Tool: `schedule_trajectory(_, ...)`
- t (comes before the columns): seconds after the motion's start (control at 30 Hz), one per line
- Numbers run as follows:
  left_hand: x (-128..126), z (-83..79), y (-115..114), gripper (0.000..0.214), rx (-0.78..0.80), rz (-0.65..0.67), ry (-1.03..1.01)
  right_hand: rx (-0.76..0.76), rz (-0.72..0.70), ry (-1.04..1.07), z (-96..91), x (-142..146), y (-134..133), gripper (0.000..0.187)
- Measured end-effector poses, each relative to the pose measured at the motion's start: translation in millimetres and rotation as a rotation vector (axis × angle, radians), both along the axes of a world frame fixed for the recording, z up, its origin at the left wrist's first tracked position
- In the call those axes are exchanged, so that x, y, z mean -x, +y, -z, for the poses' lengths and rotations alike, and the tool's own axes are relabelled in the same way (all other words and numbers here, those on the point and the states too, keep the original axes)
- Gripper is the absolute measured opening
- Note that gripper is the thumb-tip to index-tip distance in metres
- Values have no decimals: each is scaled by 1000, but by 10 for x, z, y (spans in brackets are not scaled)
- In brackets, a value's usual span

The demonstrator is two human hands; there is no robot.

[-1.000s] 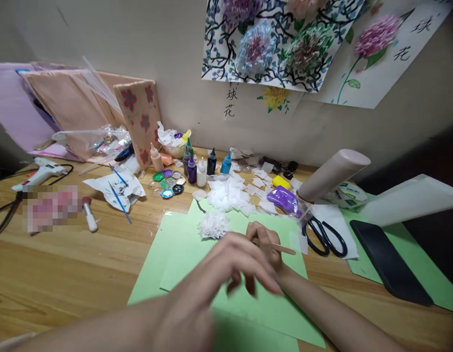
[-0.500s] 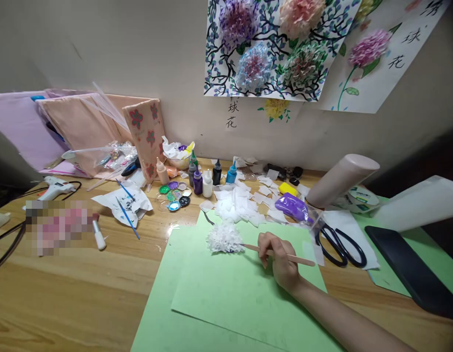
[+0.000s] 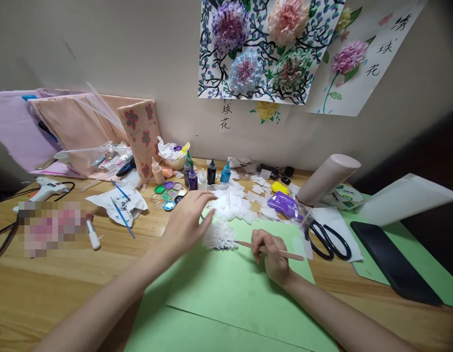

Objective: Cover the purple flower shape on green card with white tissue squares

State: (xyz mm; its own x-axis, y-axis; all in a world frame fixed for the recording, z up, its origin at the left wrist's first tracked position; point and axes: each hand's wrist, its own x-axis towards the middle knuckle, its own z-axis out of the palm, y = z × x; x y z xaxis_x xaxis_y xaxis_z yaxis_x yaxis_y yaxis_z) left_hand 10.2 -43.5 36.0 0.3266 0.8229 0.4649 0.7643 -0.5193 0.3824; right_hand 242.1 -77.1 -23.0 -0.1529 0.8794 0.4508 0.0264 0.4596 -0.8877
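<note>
My right hand (image 3: 270,252) is closed around a thin wooden stick (image 3: 290,255), its darker tip touching the right side of a ruffled white paper flower (image 3: 219,235). That flower sits on a light green sheet (image 3: 234,283). Above and left of it hovers my left hand (image 3: 192,217), thumb and fingers apart with nothing between them. Just beyond the fingertips lies a heap of white tissue paper squares (image 3: 232,203). Part of the flower's upper left edge is hidden by my left hand.
Small paint bottles (image 3: 212,173) and paint lids (image 3: 169,195) stand behind my left hand. At right are black-handled scissors (image 3: 322,239), a purple clay packet (image 3: 283,204) and a black phone-like slab (image 3: 395,264). A glue gun (image 3: 46,188) and brushes (image 3: 123,217) lie left.
My left hand has come into view from the lower left and reaches over the sheet near the flower. My right hand keeps the stick at the flower. The view has shifted slightly.
</note>
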Motion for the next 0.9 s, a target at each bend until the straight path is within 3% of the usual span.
schedule_trajectory(0.13,63,206,179,12,112,-89,281,-16,-15,-18,8,-15,-14,48)
schedule_trajectory(0.33,97,361,259,18,89,-136,280,-20,-57,-11,-3,-25,-26,49)
schedule_trajectory(0.63,148,434,296,15,-1,-177,122,-67,-55,-69,1,-29,-43,52)
schedule_trajectory(0.9,166,447,257,15,54,-187,-296,-140,-230,-252,-94,-19,-51,50)
